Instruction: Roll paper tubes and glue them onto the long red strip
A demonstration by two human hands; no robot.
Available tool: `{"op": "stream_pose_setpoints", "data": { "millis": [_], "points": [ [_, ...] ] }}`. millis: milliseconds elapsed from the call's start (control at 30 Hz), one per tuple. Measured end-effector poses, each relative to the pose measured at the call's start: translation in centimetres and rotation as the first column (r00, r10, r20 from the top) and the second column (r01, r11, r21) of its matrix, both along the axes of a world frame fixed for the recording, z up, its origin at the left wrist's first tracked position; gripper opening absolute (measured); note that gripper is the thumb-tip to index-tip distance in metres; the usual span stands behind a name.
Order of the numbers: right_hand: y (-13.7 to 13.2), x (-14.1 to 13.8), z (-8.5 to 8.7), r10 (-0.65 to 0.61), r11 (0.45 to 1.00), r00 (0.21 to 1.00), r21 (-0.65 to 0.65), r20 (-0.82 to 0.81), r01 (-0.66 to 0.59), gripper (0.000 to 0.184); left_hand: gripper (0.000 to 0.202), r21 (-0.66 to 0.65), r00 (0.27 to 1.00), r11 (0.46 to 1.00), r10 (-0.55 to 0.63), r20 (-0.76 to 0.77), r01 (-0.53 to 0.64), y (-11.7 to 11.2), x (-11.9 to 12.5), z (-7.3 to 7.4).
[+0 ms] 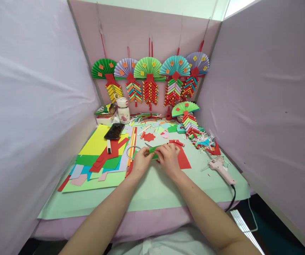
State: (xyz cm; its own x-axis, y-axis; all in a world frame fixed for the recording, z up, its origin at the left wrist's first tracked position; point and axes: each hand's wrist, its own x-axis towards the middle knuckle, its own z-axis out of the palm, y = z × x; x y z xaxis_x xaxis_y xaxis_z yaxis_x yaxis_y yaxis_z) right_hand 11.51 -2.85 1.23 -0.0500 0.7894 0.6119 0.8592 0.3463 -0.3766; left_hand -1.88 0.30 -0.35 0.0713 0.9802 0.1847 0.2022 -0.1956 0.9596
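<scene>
Between both hands, above the middle of the table, is a small piece of green paper (154, 150). My left hand (142, 158) pinches its left end, and my right hand (168, 156) has its fingertips closed on the right end. Whether the paper is folded or rolled I cannot tell. Scissors (132, 148) lie behind my left hand, with one ring handle showing and most of the rest hidden. A sheet of red paper (183, 159) lies under and beside my right hand, with small red paper rolls (177, 142) near its back edge.
Stacked coloured paper (88, 161) is at left with a black phone (114, 131) on it. A glue gun (222, 170) lies at right, its cord running over the front edge. A bottle (123, 110), paper scraps (204, 141) and hanging paper fans (148, 69) are behind.
</scene>
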Motion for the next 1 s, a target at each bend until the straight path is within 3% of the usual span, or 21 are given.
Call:
{"op": "stream_pose_setpoints", "data": {
  "millis": [300,667,1000],
  "points": [
    [-0.2,0.0,0.3,-0.017,1.000,1.000,0.024,0.008,0.017,0.018,0.025,-0.029,0.994,0.999,-0.034,0.105,0.037,0.2,0.1,-0.8],
    [-0.2,-0.1,0.1,-0.035,0.999,0.998,-0.014,0.047,0.036,0.017,0.028,0.062,0.994,0.998,0.001,-0.111,0.006,-0.5,0.1,-0.1],
    [-0.1,-0.1,0.0,-0.078,0.997,0.997,-0.029,-0.005,0.078,0.017,0.026,0.094,0.989,0.996,0.012,-0.150,0.002,-1.0,0.4,0.6]
  ]
}}
